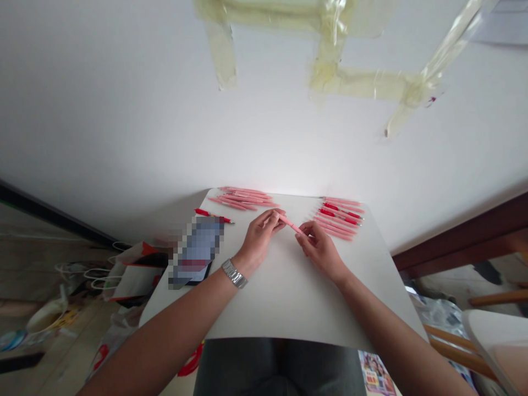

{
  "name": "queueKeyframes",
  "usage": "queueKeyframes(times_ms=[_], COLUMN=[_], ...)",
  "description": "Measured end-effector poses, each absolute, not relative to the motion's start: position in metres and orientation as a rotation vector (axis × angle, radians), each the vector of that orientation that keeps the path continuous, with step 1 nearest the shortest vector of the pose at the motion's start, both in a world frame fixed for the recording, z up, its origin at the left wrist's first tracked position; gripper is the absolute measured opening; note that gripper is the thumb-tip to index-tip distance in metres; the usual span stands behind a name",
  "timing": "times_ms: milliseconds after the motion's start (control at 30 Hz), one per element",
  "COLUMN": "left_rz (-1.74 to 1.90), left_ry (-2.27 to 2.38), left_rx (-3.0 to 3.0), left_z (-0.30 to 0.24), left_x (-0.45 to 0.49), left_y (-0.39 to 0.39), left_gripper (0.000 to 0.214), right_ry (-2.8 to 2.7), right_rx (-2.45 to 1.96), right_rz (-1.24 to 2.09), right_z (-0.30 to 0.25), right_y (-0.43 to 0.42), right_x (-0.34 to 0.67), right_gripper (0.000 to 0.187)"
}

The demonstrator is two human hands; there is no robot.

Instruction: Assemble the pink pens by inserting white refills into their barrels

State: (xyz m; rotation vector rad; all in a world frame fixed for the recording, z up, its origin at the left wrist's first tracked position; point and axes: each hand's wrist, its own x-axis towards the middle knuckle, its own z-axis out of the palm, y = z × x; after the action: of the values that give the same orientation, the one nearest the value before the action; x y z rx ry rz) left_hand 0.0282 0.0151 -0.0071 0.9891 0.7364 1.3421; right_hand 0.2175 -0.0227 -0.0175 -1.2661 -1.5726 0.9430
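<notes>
A pink pen (pixel 290 224) is held slantwise above the white table (pixel 284 297), between both hands. My left hand (pixel 260 235), with a metal watch at the wrist, pinches its upper left end. On the lower right end, the fingers of my right hand (pixel 319 248) are closed. Left of the hands, near the wall, lies a loose pile of pink pens (pixel 243 198). Beyond my right hand is a row of pink pens (pixel 336 228), with red pens (pixel 340 213) among them.
A phone-like device (pixel 198 250), blurred by pixels, lies on the table's left side. Just above it is a red pen (pixel 214 215). The wall (pixel 280 137) with yellowed tape rises behind the table. Bags (pixel 132 272) stand on the floor at left; a white chair (pixel 499 335) is at right.
</notes>
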Motion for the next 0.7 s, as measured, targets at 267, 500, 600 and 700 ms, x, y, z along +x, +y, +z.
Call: queueKeyframes(times_ms=[267,500,600,700], left_rz=[1.351,1.335,1.312,1.293], left_ry=[0.754,0.782,0.765,0.711], left_rx=[0.957,0.887,0.848,0.839], left_z=[-0.0056,-0.0089,-0.0097,-0.0103], left_x=[0.0283,0.0284,0.0278,0.0278], left_y=[0.0164,0.0182,0.0185,0.0185], left_gripper=[0.034,0.034,0.032,0.030], right_ry=[-1.625,-1.662,-1.655,-1.649], right_rx=[-1.364,-1.325,-1.312,-1.314], right_rz=[0.938,0.802,0.796,0.788], right_z=[-0.0128,-0.0135,-0.0141,-0.0151], right_y=[-0.0223,-0.0218,-0.0211,-0.0207], right_x=[0.2221,0.2207,0.2204,0.2206], right_gripper=[0.051,0.031,0.029,0.027])
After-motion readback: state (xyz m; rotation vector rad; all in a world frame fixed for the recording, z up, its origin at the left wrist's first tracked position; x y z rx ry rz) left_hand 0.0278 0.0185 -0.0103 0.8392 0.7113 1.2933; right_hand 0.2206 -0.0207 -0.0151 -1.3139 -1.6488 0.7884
